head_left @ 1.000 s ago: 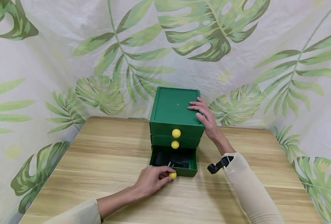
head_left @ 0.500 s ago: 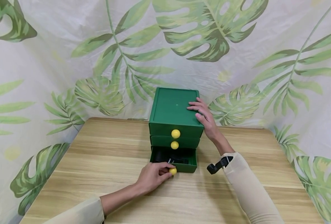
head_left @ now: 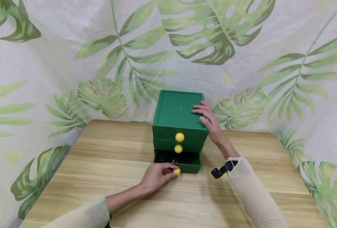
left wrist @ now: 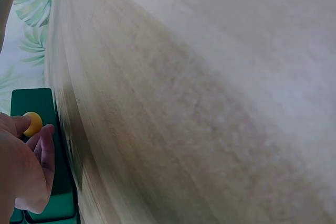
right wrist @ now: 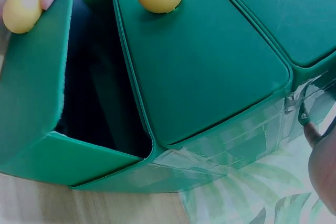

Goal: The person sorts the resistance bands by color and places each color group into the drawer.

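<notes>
A green three-drawer cabinet [head_left: 175, 110] stands on the table, its bottom drawer [head_left: 190, 168] partly pulled out. My left hand [head_left: 155, 178] pinches that drawer's round yellow knob [head_left: 176, 171] between thumb and fingers; the left wrist view also shows this grip on the knob [left wrist: 33, 123]. Dark contents with small white marks [head_left: 172, 161] lie inside the drawer, mostly in shadow. On the cabinet's top right edge rests my right hand [head_left: 210, 123], fingers spread over the top. The middle drawer [right wrist: 210, 61] and the top one are closed.
The wood-grained table [head_left: 114, 148] reaches back to a leaf-printed cloth [head_left: 145, 41]. A black wrist camera [head_left: 224, 168] juts from the right sleeve over the table. Clear tape [right wrist: 210, 158] runs along the cabinet's side.
The bottom drawer has slid partway into the cabinet, and my left hand has moved forward with its knob. Less of the drawer's contents shows. My right hand stays on the cabinet.
</notes>
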`<state>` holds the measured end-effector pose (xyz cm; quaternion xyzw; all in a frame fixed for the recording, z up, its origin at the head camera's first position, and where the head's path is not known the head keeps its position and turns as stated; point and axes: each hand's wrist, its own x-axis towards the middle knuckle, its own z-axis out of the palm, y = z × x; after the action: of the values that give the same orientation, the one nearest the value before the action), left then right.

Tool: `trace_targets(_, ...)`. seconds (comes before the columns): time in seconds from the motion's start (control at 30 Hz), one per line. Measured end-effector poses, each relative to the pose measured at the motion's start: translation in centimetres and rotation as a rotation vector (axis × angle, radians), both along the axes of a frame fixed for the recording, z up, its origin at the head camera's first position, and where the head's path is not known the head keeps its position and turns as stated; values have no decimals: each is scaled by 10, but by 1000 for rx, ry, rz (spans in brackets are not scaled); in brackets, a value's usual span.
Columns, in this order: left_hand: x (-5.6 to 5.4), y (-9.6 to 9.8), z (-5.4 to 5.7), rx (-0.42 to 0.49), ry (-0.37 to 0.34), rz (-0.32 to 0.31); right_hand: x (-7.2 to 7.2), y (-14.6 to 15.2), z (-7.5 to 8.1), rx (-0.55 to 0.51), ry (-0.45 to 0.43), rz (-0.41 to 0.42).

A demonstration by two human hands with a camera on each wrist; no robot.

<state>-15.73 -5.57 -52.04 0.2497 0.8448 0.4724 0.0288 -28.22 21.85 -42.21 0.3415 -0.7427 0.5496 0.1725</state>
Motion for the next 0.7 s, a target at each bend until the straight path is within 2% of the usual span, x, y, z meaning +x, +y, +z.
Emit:
trace_targets(0.23, -4, 2, -2, 39, -36, 23, -1, 0, -2, 4, 6, -9)
trace_targets(0.7, -11, 3, -5, 176, -127, 67, -1, 0, -2, 2, 23, -6)
